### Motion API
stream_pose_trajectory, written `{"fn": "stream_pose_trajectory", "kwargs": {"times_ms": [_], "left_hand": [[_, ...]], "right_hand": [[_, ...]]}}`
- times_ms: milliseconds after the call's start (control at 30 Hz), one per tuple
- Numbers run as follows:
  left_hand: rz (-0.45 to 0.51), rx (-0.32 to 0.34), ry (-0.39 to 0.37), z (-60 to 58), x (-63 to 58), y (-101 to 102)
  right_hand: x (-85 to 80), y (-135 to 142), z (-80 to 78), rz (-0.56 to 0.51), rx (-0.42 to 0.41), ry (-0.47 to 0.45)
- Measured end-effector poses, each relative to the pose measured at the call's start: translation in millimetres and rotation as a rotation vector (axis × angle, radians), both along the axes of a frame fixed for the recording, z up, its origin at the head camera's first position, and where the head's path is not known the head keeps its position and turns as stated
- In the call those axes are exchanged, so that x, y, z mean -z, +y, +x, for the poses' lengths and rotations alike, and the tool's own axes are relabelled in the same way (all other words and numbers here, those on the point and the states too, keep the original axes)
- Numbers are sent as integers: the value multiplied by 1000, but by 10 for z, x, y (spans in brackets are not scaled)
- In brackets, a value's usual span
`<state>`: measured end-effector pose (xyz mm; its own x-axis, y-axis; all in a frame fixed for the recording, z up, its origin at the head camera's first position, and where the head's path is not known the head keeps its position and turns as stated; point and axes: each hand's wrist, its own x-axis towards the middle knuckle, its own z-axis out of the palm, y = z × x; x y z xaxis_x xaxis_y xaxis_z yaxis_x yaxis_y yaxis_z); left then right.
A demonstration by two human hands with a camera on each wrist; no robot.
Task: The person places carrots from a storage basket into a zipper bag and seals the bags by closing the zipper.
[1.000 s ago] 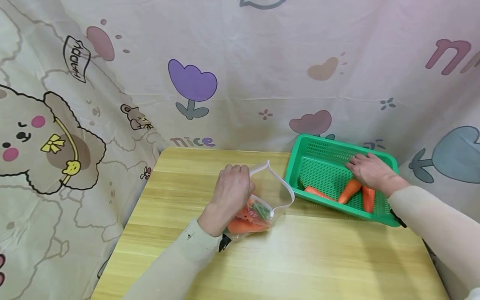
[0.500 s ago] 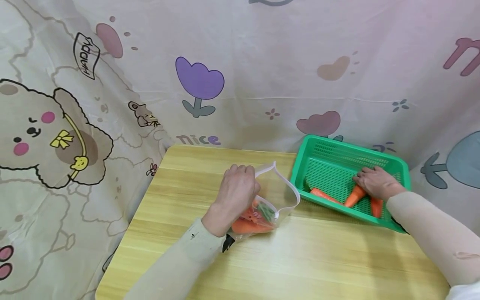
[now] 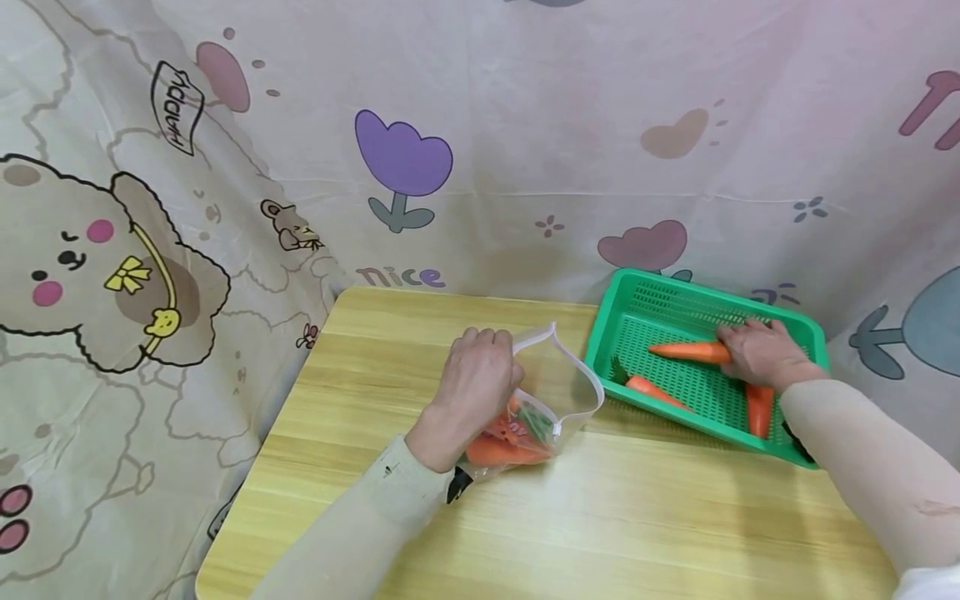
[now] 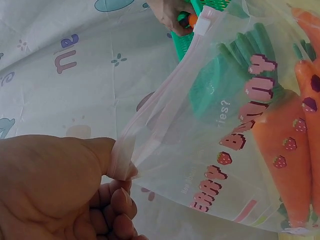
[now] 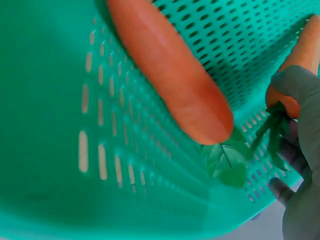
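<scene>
My left hand [image 3: 476, 392] pinches the rim of a clear slider zip bag [image 4: 165, 192] between thumb and fingers. The bag's mouth gapes toward the right, and orange carrots [image 4: 282, 150] with green tops show through its printed side. Inside a green plastic basket [image 3: 678, 298], my right hand [image 3: 759, 352] grips a carrot [image 3: 688, 352] at its leafy end; the tip points left. Another carrot [image 5: 175, 75] lies below that hand, near the basket's right end. A third carrot [image 3: 652, 390] rests along the basket's front wall, its green top to the left.
The basket stands at the back right of a wooden table [image 3: 600, 533], beside the bag. A printed cloth [image 3: 510, 150] hangs behind the table and along its left side.
In the basket, the gripped carrot has swung from slanting toward the front to lying nearly level, tip left. My left hand keeps its hold on the bag. The head view has shifted slightly.
</scene>
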<state>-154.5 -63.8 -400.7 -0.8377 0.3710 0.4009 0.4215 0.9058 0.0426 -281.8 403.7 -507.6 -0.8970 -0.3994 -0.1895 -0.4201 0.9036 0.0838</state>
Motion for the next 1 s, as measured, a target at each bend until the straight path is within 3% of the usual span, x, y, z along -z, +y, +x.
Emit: {"fn": "stream_pose_trajectory", "kwargs": {"times_ms": [267, 633, 1000], "left_hand": [[25, -19, -39, 1, -25, -1], [71, -18, -74, -23, -12, 10], [59, -24, -102, -22, -50, 15]], "right_hand": [[-182, -190, 79, -118, 7, 95], [-521, -464, 317, -123, -161, 360], [-983, -844, 595, -217, -273, 506]]}}
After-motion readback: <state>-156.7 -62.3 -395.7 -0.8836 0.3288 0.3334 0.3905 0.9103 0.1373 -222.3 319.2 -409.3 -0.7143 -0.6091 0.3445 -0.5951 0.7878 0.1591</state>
